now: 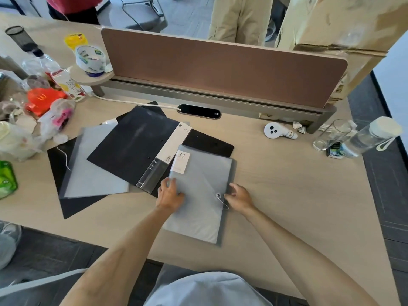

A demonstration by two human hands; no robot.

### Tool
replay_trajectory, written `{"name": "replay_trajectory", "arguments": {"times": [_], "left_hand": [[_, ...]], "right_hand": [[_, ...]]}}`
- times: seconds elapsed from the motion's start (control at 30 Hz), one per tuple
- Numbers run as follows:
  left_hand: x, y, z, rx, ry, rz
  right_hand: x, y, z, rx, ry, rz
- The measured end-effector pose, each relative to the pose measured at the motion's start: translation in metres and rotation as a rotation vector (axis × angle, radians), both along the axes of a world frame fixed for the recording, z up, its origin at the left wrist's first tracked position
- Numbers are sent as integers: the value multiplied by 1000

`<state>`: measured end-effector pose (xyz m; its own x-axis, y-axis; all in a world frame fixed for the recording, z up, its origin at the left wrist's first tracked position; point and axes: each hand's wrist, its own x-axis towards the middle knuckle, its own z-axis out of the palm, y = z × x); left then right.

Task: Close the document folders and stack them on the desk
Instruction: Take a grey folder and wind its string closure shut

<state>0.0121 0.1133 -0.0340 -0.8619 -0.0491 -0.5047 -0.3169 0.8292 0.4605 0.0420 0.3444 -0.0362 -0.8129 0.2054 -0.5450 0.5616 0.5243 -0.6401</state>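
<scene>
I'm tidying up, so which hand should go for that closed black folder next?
Left. The left hand rests on the grey folder's left edge, right beside the black folder; the right hand is at the far edge.

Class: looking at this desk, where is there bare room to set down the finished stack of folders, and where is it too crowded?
Bare desk lies right of the grey folder, bordered by the glass bottle behind. The left end is crowded with bags and bottles; the middle holds the black folder.
</scene>
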Motion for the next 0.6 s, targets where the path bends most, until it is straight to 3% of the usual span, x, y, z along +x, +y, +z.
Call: {"name": "replay_trajectory", "arguments": {"times": [0.2,0.33,0.47,0.6], "left_hand": [[-29,-15,1,196,-138,237],[-35,-22,-15,402,-189,260],[-33,-2,-7,510,-224,181],[-28,44,1,506,-315,-52]], "right_hand": [[4,1,-41,-57,28,-193],[14,-4,-15,-134,37,-389],[28,17,-9,-233,51,-591],[53,57,-8,-275,93,-742]]}}
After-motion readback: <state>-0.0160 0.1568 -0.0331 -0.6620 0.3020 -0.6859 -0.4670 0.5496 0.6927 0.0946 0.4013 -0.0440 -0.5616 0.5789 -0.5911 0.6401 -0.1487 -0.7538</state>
